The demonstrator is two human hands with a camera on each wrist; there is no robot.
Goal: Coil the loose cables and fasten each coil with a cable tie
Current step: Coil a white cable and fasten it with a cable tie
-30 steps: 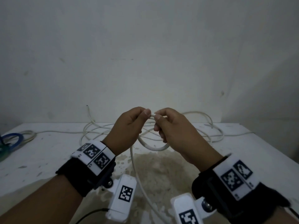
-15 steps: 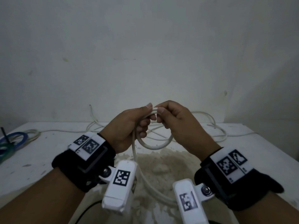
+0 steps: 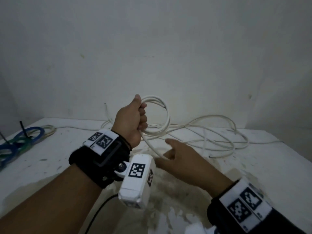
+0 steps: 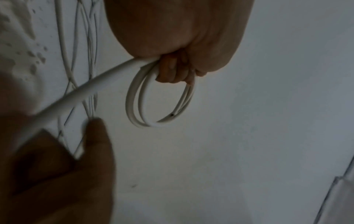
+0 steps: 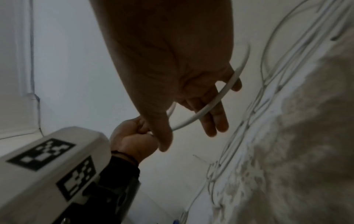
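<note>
1. Wall [image 3: 152,48]: plain, off-white, dimly lit; it fills the upper half of the head view behind the work area.
2. Bench [image 3: 50,166]: white top, scuffed and speckled, with a large brownish worn patch [image 3: 168,191] in front of the person.
3. White cable [image 3: 219,130]: most of it lies loose in wide, overlapping loops on the far part of the bench, right of centre. One cut end stands up near the wall at [image 3: 105,104].
4. Coil [image 3: 162,115]: a few turns of the same white cable, roughly circular, raised above the bench. The left wrist view shows the turns lying side by side, with a dark-tipped cable end on the outer turn [image 4: 171,114].
5. Left hand [image 3: 133,120]: fisted around the gathered turns of the coil at its left side, thumb on top. Grip is firm; fingers wrap fully round the bundle [image 4: 172,71].
6. Right hand [image 3: 179,159]: lower and nearer than the left, palm toward the coil, fingers extended and relaxed. The strand running down from the left fist lies across these fingers [image 5: 210,106]; no closed grip is visible.
7. Blue and green cable coils [image 3: 20,141]: stacked at the left edge of the bench, well apart from the hands, with a black cable tie [image 3: 22,130] sticking up from them.
8. Wrist cameras: white housings with black-and-white marker squares, on black straps, one on each forearm [image 3: 136,181].
</note>
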